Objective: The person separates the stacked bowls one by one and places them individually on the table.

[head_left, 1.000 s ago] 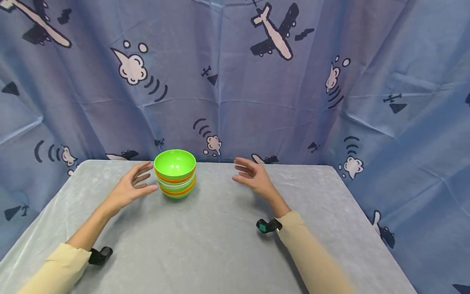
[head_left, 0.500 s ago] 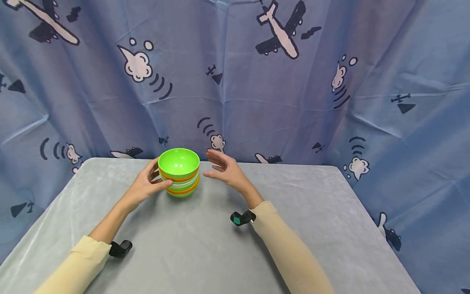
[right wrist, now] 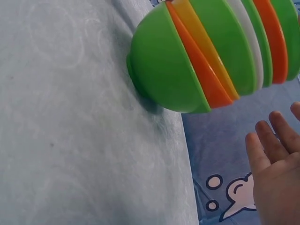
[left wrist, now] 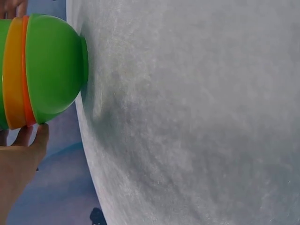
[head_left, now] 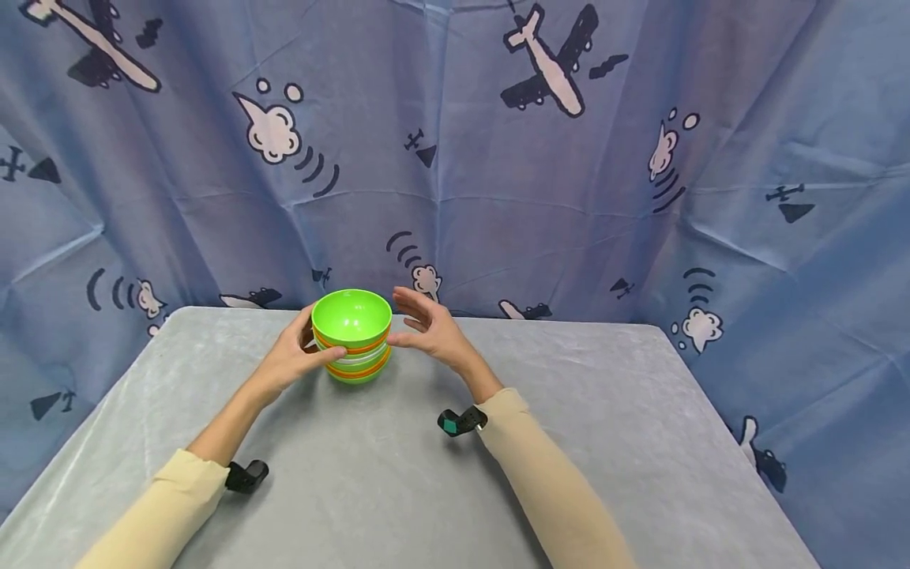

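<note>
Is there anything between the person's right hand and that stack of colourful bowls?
No. In the head view the right hand hangs open just beside the stack of bowls, with only a sliver of bare grey table between them. The right wrist view shows that gap too.

From my left wrist camera I see the stack of nested bowls (left wrist: 44, 70), a green one outermost with orange and yellow rims behind it, standing on the grey table (left wrist: 197, 117) near its edge. My left hand (left wrist: 18, 164) has its fingers (left wrist: 40, 136) touching the stack's side. Blue cloth (left wrist: 51, 187) shows past the table edge.
</note>
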{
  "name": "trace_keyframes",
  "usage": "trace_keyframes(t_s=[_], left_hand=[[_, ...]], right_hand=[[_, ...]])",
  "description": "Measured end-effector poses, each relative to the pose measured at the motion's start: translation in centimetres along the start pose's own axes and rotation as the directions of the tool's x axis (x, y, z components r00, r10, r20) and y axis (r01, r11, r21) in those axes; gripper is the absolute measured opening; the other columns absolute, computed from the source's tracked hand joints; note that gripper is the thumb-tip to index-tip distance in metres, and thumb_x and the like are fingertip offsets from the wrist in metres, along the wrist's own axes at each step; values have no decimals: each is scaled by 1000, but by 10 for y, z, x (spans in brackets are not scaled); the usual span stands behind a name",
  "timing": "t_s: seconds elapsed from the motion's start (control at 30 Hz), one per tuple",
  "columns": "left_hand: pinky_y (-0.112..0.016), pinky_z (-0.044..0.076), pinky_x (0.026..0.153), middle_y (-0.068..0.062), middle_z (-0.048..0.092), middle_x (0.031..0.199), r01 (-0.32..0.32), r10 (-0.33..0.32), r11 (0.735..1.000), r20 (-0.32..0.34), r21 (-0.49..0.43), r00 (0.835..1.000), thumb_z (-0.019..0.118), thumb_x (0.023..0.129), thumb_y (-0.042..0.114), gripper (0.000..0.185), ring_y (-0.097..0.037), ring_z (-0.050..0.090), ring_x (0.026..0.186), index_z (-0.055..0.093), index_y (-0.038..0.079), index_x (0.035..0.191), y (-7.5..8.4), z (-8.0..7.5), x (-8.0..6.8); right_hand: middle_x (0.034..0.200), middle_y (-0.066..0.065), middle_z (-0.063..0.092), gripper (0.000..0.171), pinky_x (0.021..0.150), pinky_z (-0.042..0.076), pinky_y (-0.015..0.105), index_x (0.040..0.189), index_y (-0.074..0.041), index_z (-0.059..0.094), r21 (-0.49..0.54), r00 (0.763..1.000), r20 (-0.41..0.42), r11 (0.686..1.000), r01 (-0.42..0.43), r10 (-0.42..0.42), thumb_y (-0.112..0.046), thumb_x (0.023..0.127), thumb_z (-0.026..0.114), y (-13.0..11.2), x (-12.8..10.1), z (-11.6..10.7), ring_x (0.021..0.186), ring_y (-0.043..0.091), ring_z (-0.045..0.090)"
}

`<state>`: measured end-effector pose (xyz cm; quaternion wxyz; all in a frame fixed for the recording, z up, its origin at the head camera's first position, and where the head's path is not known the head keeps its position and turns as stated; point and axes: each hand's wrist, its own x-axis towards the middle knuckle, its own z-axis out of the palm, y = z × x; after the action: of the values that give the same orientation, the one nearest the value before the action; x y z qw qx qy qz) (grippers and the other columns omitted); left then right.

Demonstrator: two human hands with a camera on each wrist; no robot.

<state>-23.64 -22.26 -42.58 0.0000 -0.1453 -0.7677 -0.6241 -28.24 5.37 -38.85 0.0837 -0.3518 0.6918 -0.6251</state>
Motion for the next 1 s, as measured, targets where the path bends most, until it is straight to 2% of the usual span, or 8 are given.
trace_keyframes(t_s=[0.2, 0.4, 0.67, 0.8, 1.0], left_hand=[[-57, 35, 110, -16, 38, 152, 0, 0, 1000, -2, 14, 1000, 75, 94, 14, 87, -36, 38, 140, 22, 13, 162, -2, 0, -1], [-56, 37, 108, -15, 39, 152, -2, 1, 1000, 3, 14, 1000, 76, 94, 15, 85, -35, 40, 138, 23, 14, 162, -1, 0, -1], [-56, 38, 108, -15, 38, 153, 6, -6, 1000, 3, 12, 1000, 75, 94, 14, 85, -35, 39, 139, 23, 14, 162, 1, 0, -2], [-56, 39, 107, -14, 39, 152, 2, -2, 1000, 1, 18, 1000, 75, 94, 14, 85, -35, 40, 138, 24, 14, 162, 3, -1, -1], [-56, 38, 108, -14, 38, 154, 10, -10, 1000, 5, 23, 1000, 76, 94, 15, 85, -36, 39, 140, 24, 14, 162, 3, -2, 1]], right_hand=[[153, 29, 38, 80, 112, 31, 57, 154, 10, 31, -1, 999, 38, 1000, 19, -19, 13, 86, 73, 3, 7, 9, 141, 41, 37], [153, 29, 37, 81, 113, 34, 49, 153, 11, 32, -26, 998, 57, 999, 41, -40, 13, 85, 75, 0, 15, 19, 138, 35, 44], [154, 27, 36, 87, 113, 34, 35, 155, 9, 27, -31, 996, 82, 999, 25, -22, 10, 85, 77, -4, 19, 24, 139, 29, 44], [154, 26, 37, 88, 111, 37, 35, 155, 9, 27, -30, 996, 82, 999, 27, -24, 8, 84, 79, -4, 21, 25, 137, 29, 46], [157, 20, 37, 92, 112, 35, 35, 157, 4, 28, -53, 999, 37, 998, 42, -40, 7, 82, 80, 20, 28, 24, 138, 26, 44]])
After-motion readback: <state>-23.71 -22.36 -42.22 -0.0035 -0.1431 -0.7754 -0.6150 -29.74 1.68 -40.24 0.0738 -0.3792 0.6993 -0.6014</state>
